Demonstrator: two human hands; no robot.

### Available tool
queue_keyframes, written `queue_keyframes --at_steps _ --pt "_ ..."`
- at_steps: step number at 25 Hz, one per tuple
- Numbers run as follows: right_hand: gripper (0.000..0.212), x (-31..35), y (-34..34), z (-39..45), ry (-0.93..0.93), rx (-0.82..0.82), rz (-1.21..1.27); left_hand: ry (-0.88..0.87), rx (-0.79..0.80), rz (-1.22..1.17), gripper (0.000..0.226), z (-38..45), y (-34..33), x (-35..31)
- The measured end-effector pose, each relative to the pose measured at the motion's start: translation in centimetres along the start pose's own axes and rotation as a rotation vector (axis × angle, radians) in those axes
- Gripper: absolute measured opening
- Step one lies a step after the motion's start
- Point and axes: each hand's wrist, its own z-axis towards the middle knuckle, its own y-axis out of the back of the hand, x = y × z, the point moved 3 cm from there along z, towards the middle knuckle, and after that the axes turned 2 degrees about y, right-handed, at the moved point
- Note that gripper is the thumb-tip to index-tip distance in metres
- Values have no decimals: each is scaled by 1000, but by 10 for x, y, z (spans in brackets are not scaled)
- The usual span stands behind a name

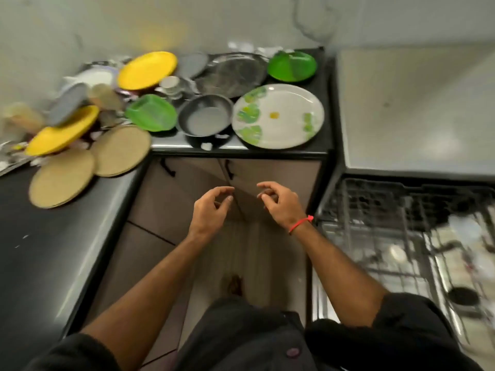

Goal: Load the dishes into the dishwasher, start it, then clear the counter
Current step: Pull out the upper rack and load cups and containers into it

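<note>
Hands (242,207) empty, below dishes (277,116).

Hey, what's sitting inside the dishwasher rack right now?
The dishwasher rack is pulled out and looks mostly bare. A few blurred items show: something pale and round and something dark and round. Motion blur hides what they are.

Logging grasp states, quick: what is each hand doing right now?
Left hand: open, fingers loosely curled, holding nothing.
Right hand: open, fingers loosely curled, holding nothing.

i see yellow plates (147,70), green plates (292,66), a white plate with green leaf print (278,116), black counter (40,250).
</note>
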Motion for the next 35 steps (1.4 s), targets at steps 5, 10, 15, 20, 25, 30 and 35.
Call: queue_keyframes --at_steps 5,10,15,20,25,30,35 --pt "32 75 -120 52 162 221 11 188 -305 -58 20 8 129 75" --pt "37 133 -253 113 166 403 56 348 -495 -120 23 28 243 172" --pt "38 182 -361 172 89 497 169 497 -582 -204 22 50 329 247" --pt "34 209 -412 227 97 403 143 587 -584 -266 25 90 367 287" --pt "35 206 -394 310 216 76 -180 548 -511 -326 26 154 352 272" --pt "52 176 -416 385 109 360 -438 487 -422 -335 22 200 320 246" --pt "30 176 -415 399 258 249 -443 484 -347 -351 21 217 303 236"
